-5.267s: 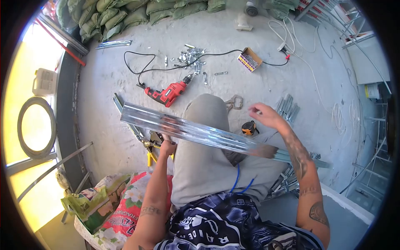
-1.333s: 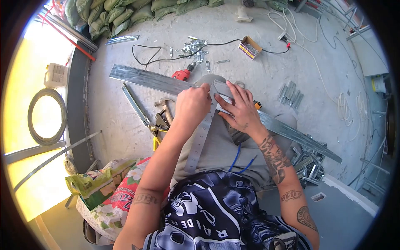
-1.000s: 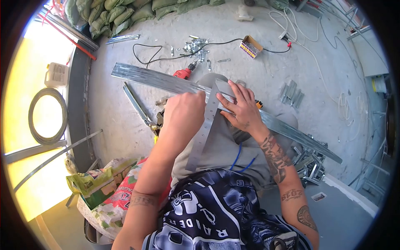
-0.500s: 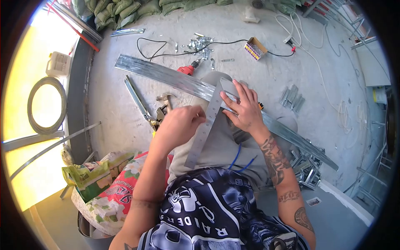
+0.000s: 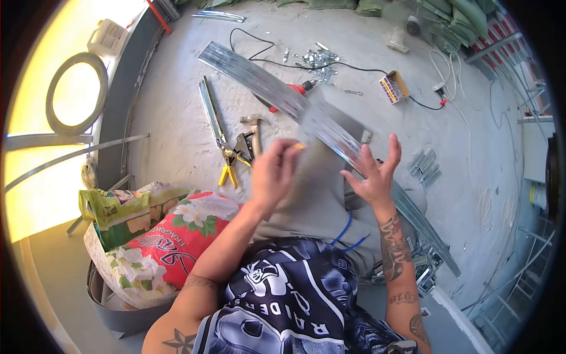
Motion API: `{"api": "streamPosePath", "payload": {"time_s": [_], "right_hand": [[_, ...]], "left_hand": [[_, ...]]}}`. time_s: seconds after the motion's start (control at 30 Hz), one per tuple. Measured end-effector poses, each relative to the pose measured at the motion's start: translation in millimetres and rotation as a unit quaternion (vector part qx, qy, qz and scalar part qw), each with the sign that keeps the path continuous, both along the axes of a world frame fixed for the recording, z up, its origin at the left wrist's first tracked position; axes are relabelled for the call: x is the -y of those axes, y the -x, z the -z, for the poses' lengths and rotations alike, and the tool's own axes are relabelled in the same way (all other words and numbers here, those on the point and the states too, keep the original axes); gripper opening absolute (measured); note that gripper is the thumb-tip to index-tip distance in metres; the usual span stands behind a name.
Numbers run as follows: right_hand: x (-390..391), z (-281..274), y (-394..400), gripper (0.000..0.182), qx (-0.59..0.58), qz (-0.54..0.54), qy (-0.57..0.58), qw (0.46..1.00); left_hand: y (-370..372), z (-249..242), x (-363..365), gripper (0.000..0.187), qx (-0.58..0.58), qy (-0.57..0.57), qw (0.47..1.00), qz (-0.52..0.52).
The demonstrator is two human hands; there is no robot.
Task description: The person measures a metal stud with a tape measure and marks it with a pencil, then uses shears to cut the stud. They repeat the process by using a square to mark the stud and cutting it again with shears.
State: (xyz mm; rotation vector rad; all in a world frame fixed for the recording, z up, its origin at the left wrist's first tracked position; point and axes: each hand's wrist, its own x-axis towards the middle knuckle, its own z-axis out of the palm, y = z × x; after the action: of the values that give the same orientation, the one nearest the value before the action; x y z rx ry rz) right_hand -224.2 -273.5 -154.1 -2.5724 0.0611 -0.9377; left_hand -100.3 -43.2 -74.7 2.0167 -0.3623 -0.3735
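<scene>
A long galvanized metal channel lies slantwise across my raised leg. My left hand is closed in a pinch just left of it, with a small orange-tipped thing showing at the fingertips; its kind is hidden. Over the channel's near side, my right hand is open, fingers spread, holding nothing. Left of my knee are a claw hammer and yellow-handled snips on the floor. Beyond the channel lies a red drill, partly hidden by it.
Small metal clips lie piled ahead, near an open box and a black cord. Short channel pieces lie at right. Beside me on the left, a red floral bag rests in a grey tub. Sandbags line the back.
The metal ruler no longer shows clearly along my leg; a grey blur is near the knee. My right hand has lifted off it and spread. The view has shifted.
</scene>
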Motion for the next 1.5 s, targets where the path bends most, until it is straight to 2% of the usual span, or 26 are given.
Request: {"api": "streamPosePath", "payload": {"time_s": [0.03, 0.07, 0.13, 0.17, 0.2, 0.27, 0.3, 0.37, 0.43, 0.5, 0.53, 0.6, 0.67, 0.7, 0.8, 0.93, 1.0, 1.13, 1.2, 1.23, 1.3, 1.33, 1.4, 1.43, 1.47, 1.5], "right_hand": [[1, -4, 1, 0.088, -0.02, 0.003, 0.023, 1.0], [0, -6, 0, 0.088, -0.023, 0.0, 0.019, 1.0], [-1, -13, -4, 0.091, -0.066, 0.004, 0.019, 0.998], [-1, -15, -5, 0.091, -0.068, 0.002, 0.018, 0.998], [-1, -16, -7, 0.093, -0.088, 0.008, 0.012, 0.996], [-1, -18, -12, 0.094, -0.109, 0.011, 0.006, 0.994], [-2, -19, -13, 0.095, -0.11, 0.009, -0.002, 0.994], [-3, -19, -15, 0.095, -0.113, 0.002, -0.009, 0.994], [-3, -17, -15, 0.094, -0.111, -0.004, -0.018, 0.994], [-3, -17, -16, 0.094, -0.115, -0.008, -0.016, 0.993], [-4, -17, -16, 0.094, -0.12, -0.006, -0.016, 0.993], [-4, -16, -15, 0.093, -0.13, -0.007, -0.016, 0.991], [-4, -16, -14, 0.093, -0.14, -0.005, -0.015, 0.99], [-4, -16, -14, 0.092, -0.144, -0.002, -0.013, 0.989], [-2, -16, -14, 0.09, -0.152, 0.002, -0.007, 0.988], [-2, -16, -17, 0.088, -0.163, 0.004, -0.008, 0.987], [-3, -17, -19, 0.087, -0.164, 0.004, -0.01, 0.986], [-5, -10, -17, 0.08, -0.129, 0.008, -0.039, 0.991], [-5, -11, -13, 0.078, -0.141, 0.013, -0.032, 0.989], [-5, -11, -11, 0.076, -0.151, 0.018, -0.026, 0.988], [-5, -10, -10, 0.074, -0.148, 0.029, -0.026, 0.988], [-7, -8, -11, 0.072, -0.143, 0.039, -0.027, 0.989], [-8, -9, -13, 0.071, -0.138, 0.038, -0.051, 0.988], [-9, -10, -14, 0.07, -0.137, 0.039, -0.071, 0.987], [-11, -11, -13, 0.07, -0.135, 0.039, -0.075, 0.987], [-11, -12, -15, 0.067, -0.139, 0.036, -0.103, 0.984]], "left_hand": [[-12, 3, -15, 0.015, 0.098, 0.028, 0.994, -0.051], [-24, 4, -25, 0.014, 0.178, 0.088, 0.972, -0.125], [-48, 12, -60, 0.013, 0.194, 0.151, 0.935, -0.256], [-61, 26, -89, 0.009, 0.172, 0.173, 0.928, -0.28], [-67, 26, -92, 0.008, 0.162, 0.261, 0.897, -0.317], [-78, 60, -122, 0.008, 0.161, 0.288, 0.871, -0.365], [-80, 88, -139, 0.008, 0.161, 0.287, 0.87, -0.367], [-77, 159, -168, 0.01, 0.134, 0.114, 0.908, -0.381], [-66, 216, -164, 0.012, 0.257, -0.059, 0.921, -0.285], [-47, 241, -134, 0.017, 0.079, -0.077, 0.967, -0.231], [-45, 269, -122, 0.02, 0.05, -0.096, 0.976, -0.188], [-43, 277, -84, 0.025, -0.042, -0.164, 0.982, -0.086], [-48, 300, -53, 0.028, -0.064, -0.212, 0.975, 0.017], [-51, 294, -38, 0.027, -0.081, -0.226, 0.969, 0.057], [-58, 313, -19, 0.027, -0.091, -0.249, 0.952, 0.152], [-51, 339, -16, 0.027, -0.118, -0.248, 0.95, 0.148], [-47, 342, -14, 0.026, 0.064, -0.318, 0.942, 0.083], [-54, 344, -16, 0.028, 0.008, -0.35, 0.935, 0.059], [-56, 342, -28, 0.038, 0.072, -0.267, 0.961, 0.001], [-58, 338, -35, 0.052, 0.069, -0.265, 0.961, -0.041], [-59, 326, -59, 0.063, 0.116, -0.292, 0.938, -0.144], [-57, 329, -75, 0.063, 0.118, -0.295, 0.937, -0.144], [-55, 336, -105, 0.104, -0.01, -0.412, 0.849, -0.331], [-56, 338, -117, 0.104, -0.006, -0.415, 0.847, -0.332], [-55, 340, -127, 0.121, -0.198, -0.409, 0.817, -0.355], [-58, 340, -132, 0.138, -0.381, -0.385, 0.758, -0.364]]}}
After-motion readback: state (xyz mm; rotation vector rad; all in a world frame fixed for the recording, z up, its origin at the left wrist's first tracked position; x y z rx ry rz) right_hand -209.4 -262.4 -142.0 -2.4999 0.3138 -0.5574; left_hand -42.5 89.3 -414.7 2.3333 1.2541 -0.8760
